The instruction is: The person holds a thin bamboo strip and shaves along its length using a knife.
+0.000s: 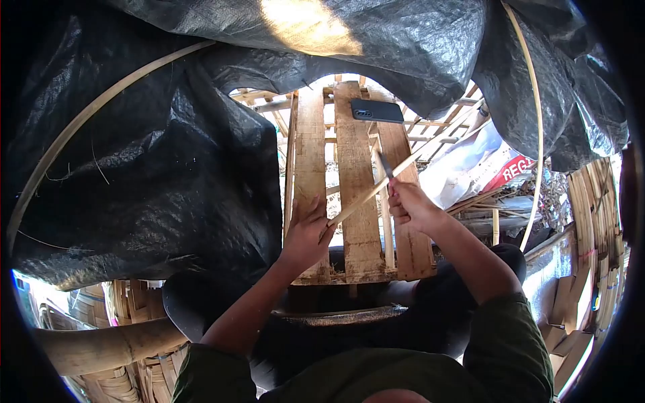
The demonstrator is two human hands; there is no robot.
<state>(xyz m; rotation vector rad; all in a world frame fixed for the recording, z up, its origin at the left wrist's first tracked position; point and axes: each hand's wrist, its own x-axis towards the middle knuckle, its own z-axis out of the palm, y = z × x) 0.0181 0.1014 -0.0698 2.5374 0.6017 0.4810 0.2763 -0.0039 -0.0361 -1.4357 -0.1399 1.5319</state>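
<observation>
A long pale bamboo strip (359, 201) runs slantwise from my left hand (309, 234) up toward the far right. Its near end sits at the thumb and forefinger of that hand, which grips it with the other fingers partly extended. My right hand (411, 207) is closed around the pink handle of a knife (385, 165). The dark blade points up and away, against or just over the strip; contact is hard to make out. Below both hands lies a low bench of wooden planks (356, 235).
A dark phone (377, 111) lies at the far end of the planks. Black plastic sheeting (154, 168) hangs at the left and overhead, with curved bamboo strips (535, 114) along it. A white and red printed sack (480, 164) and bundled bamboo strips (594, 221) are on the right.
</observation>
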